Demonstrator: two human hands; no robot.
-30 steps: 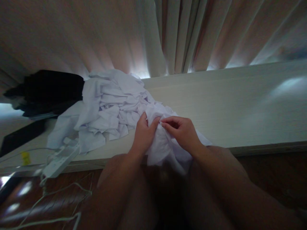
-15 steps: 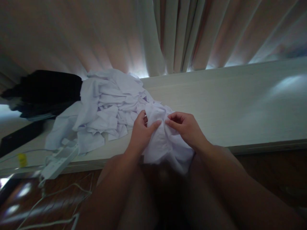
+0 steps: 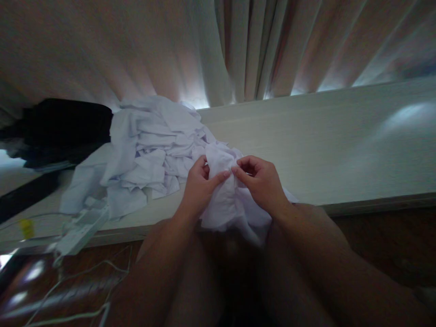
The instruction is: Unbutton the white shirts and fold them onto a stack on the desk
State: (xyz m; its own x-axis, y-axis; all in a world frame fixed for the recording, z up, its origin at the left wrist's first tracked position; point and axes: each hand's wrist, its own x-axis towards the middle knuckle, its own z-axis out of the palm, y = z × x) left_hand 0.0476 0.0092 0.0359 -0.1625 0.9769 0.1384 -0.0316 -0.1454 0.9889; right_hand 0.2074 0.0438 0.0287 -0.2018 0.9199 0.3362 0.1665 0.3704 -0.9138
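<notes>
My two hands, left hand (image 3: 197, 188) and right hand (image 3: 262, 184), meet on a cloth (image 3: 226, 204) at the near edge of the ledge (image 3: 323, 150). Left of my left hand lies a pile of cloths (image 3: 150, 150); farther left, a power strip (image 3: 81, 225). Behind everything hangs a curtain (image 3: 238, 50).

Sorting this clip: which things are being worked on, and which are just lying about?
In hand: white cloth, pinched by left hand and right hand; white cloth pile beside it.
Lying about: black clothes, power strip, cables, curtain.
</notes>
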